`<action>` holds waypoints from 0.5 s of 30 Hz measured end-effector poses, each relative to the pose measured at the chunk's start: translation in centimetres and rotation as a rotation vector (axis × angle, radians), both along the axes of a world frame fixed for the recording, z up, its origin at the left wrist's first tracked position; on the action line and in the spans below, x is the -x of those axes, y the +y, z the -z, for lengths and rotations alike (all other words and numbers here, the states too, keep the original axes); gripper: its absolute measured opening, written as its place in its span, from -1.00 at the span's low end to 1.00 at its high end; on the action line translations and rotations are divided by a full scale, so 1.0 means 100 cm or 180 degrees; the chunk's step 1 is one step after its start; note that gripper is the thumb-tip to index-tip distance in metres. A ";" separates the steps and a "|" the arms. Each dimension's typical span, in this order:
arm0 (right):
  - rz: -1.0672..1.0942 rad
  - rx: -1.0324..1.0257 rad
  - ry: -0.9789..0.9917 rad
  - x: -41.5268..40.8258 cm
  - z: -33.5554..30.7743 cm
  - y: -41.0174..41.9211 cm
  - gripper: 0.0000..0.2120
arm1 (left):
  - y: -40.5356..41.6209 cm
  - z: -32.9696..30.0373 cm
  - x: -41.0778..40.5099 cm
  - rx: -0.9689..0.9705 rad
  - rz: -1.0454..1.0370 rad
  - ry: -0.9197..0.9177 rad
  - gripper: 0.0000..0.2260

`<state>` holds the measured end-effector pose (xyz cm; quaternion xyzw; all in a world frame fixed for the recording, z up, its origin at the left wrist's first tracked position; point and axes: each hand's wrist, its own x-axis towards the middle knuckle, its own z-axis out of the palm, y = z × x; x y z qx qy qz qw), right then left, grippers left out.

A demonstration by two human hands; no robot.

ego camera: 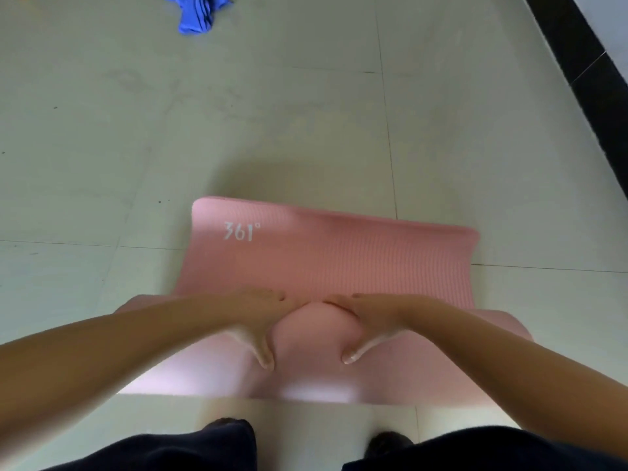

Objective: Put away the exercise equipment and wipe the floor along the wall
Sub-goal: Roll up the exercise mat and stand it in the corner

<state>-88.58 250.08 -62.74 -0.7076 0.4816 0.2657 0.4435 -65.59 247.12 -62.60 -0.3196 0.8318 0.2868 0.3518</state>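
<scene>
A pink exercise mat [326, 256] marked "361°" lies on the pale tiled floor, most of it rolled into a thick roll [316, 375] near my feet. A short flat stretch remains beyond the roll. My left hand [258, 321] and my right hand [370, 321] rest side by side on top of the roll. Both press it with fingers pointing forward over the roll and thumbs pointing back toward me. The fingertips are hidden behind the roll's crest.
A crumpled blue cloth [198, 11] lies on the floor at the far left. A black baseboard [591, 90] runs along the wall on the right. My dark trouser legs [190, 450] and shoes show at the bottom edge.
</scene>
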 end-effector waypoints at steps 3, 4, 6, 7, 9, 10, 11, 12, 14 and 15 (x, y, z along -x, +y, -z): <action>0.0515 0.0073 -0.0006 0.015 0.003 -0.017 -0.16 | -0.033 0.002 -0.005 0.0265 -0.0108 0.0023 -0.01; 0.0776 0.0371 -0.0005 0.021 0.002 -0.023 -0.25 | -0.047 0.000 -0.010 0.0617 -0.0235 0.0071 -0.03; 0.1148 0.1303 0.0060 0.031 -0.001 -0.031 -0.43 | -0.070 -0.006 -0.022 0.1544 -0.0801 0.0386 -0.15; 0.1194 0.1756 0.0067 0.033 -0.004 -0.032 -0.47 | -0.075 -0.008 -0.027 0.1920 -0.1125 0.0702 -0.25; 0.1042 0.2122 -0.0048 0.030 -0.011 -0.029 -0.44 | -0.068 -0.006 -0.031 0.2084 -0.1470 0.1191 -0.29; 0.0836 0.2065 -0.0018 0.027 -0.012 -0.026 -0.38 | -0.057 -0.005 -0.026 0.1992 -0.1354 0.1143 -0.22; 0.0587 0.1991 0.0105 0.022 -0.012 -0.023 -0.29 | -0.042 0.003 -0.021 0.1889 -0.1079 0.0964 -0.14; 0.0367 0.1960 0.0266 0.018 -0.009 -0.021 -0.19 | -0.028 0.009 -0.015 0.1881 -0.0787 0.0690 -0.08; 0.0101 0.2025 0.0475 0.012 -0.005 -0.020 -0.06 | -0.014 0.024 -0.011 0.2084 -0.0489 0.0398 0.04; 0.0033 0.2047 0.0517 0.012 -0.003 -0.022 -0.02 | -0.014 0.026 -0.010 0.2274 -0.0434 0.0450 0.11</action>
